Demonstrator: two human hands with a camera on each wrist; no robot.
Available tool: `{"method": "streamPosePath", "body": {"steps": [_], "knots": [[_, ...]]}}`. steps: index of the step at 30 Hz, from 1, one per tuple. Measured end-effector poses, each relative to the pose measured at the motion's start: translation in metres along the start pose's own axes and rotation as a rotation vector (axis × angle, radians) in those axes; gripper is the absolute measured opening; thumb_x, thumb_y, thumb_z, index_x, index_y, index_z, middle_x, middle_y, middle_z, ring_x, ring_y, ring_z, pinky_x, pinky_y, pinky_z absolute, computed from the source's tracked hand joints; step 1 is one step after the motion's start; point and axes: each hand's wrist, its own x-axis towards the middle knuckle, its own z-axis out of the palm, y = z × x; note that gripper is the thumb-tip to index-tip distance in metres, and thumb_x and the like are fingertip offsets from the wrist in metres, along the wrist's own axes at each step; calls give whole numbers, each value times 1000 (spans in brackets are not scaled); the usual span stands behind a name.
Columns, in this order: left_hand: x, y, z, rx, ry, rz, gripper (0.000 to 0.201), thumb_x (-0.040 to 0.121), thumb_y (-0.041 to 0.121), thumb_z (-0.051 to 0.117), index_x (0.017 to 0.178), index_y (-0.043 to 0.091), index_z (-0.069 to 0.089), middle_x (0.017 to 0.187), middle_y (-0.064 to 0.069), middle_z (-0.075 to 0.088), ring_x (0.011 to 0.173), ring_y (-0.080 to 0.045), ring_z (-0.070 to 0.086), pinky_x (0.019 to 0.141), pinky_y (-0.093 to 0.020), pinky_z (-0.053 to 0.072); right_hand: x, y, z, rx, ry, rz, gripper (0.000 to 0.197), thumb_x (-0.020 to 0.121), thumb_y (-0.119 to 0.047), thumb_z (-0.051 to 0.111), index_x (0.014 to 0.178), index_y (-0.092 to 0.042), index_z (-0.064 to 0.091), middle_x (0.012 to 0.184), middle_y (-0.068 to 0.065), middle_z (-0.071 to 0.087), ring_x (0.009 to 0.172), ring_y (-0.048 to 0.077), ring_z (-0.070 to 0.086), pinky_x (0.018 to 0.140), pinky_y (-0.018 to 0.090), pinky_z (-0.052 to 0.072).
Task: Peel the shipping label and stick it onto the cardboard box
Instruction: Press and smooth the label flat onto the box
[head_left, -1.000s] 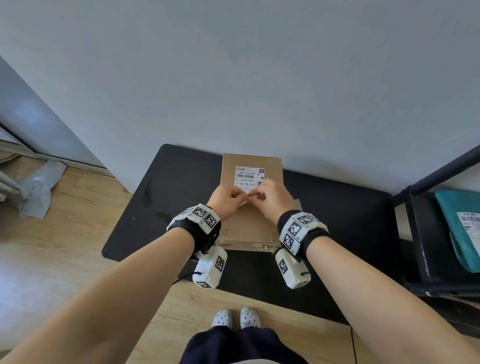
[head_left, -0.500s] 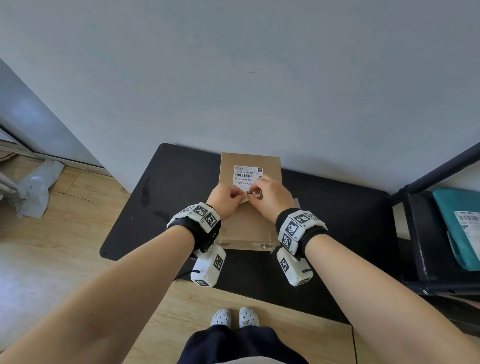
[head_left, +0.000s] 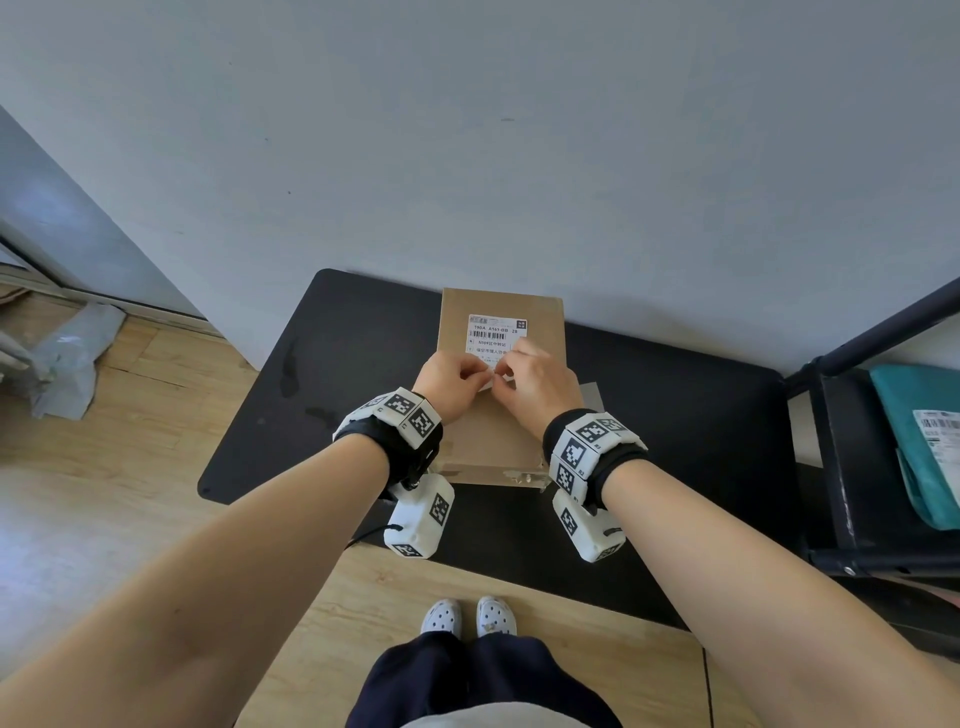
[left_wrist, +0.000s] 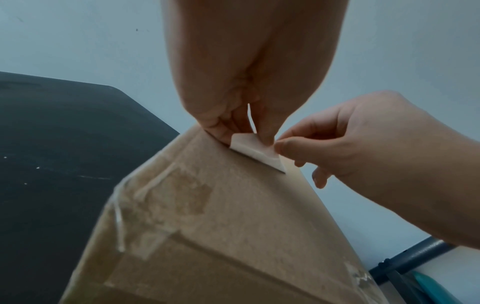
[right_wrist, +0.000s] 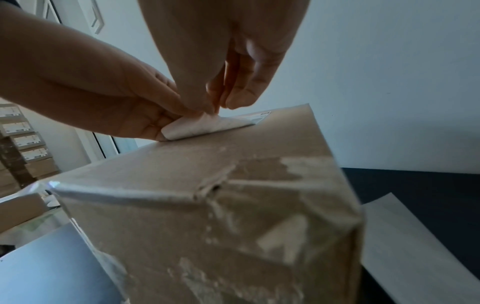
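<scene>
A brown cardboard box (head_left: 496, 436) with clear tape at its corners stands on the black table. A white shipping label (head_left: 496, 335) lies with its far part flat on the box top. Its near end (left_wrist: 249, 148) is lifted and curled off the cardboard (right_wrist: 207, 125). My left hand (head_left: 480, 371) pinches the near left corner of the label. My right hand (head_left: 506, 371) pinches the near edge just beside it, thumb against forefinger (left_wrist: 293, 148). The two hands' fingertips almost touch. They hide the label's near part in the head view.
The black table (head_left: 311, 389) stands against a pale wall. A white sheet (right_wrist: 415, 246) lies on it right of the box. A black rack (head_left: 857, 467) with a teal parcel (head_left: 924, 441) is at the right. A grey mailer (head_left: 67, 358) lies on the floor at the left.
Both hands have drawn back slightly toward me along the box top, and a little more of the printed label shows flat beyond the fingers. The box has not moved.
</scene>
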Motion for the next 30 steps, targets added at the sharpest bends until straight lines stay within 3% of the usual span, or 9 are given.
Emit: {"method": "streamPosePath", "body": {"steps": [4,9,13,19,21,25,28,30], "knots": [[0,-1,1,17,-10,6,20,90,13,55,92,2,72,86,-12,68,82,-20,58,84,-36,49,0,-2,0,-16,-6,-13,25,92,-22,48,94,-1,62,109,11,58,91,28,61,59,31,39],[1,-1,1,9,-11,7,21,91,12,54,92,0,71,81,-8,62,78,-19,54,75,-30,44,1,1,2,16,-13,-10,25,93,-21,47,96,-2,62,112,10,57,94,27,61,60,29,36],[2,-1,1,-4,-18,-10,23,92,14,54,92,-3,70,72,-6,57,74,-19,50,59,-21,38,-1,5,4,75,-11,-25,23,90,-22,54,101,-5,65,111,8,59,97,24,60,65,28,40],[2,-3,-1,2,-23,3,23,91,14,54,92,-3,70,72,-6,58,67,-16,48,57,-17,35,1,7,8,90,3,-22,25,90,-26,56,99,-5,66,109,8,60,94,23,60,66,28,40],[2,-2,-1,10,-26,1,24,92,14,54,93,-3,70,72,-4,57,65,-13,48,58,-16,36,-1,9,8,101,7,-33,24,90,-25,57,98,-4,66,107,8,60,92,24,60,65,29,41],[3,-3,0,23,-30,7,23,91,15,54,96,-2,70,84,-7,61,80,-18,53,66,-22,43,-2,10,7,128,21,-44,24,90,-21,54,96,-3,69,103,10,61,89,26,60,64,31,46],[2,-3,0,20,-39,5,24,91,17,56,99,0,71,87,-6,63,84,-18,55,82,-33,47,-2,9,7,116,15,-24,25,91,-21,53,95,-3,68,102,10,61,88,26,60,62,28,38],[2,-2,0,20,-37,1,24,91,17,56,99,0,71,88,-6,63,84,-17,55,82,-32,46,-1,6,7,96,9,-19,26,91,-21,51,93,0,67,102,11,60,86,27,59,60,26,33]]}}
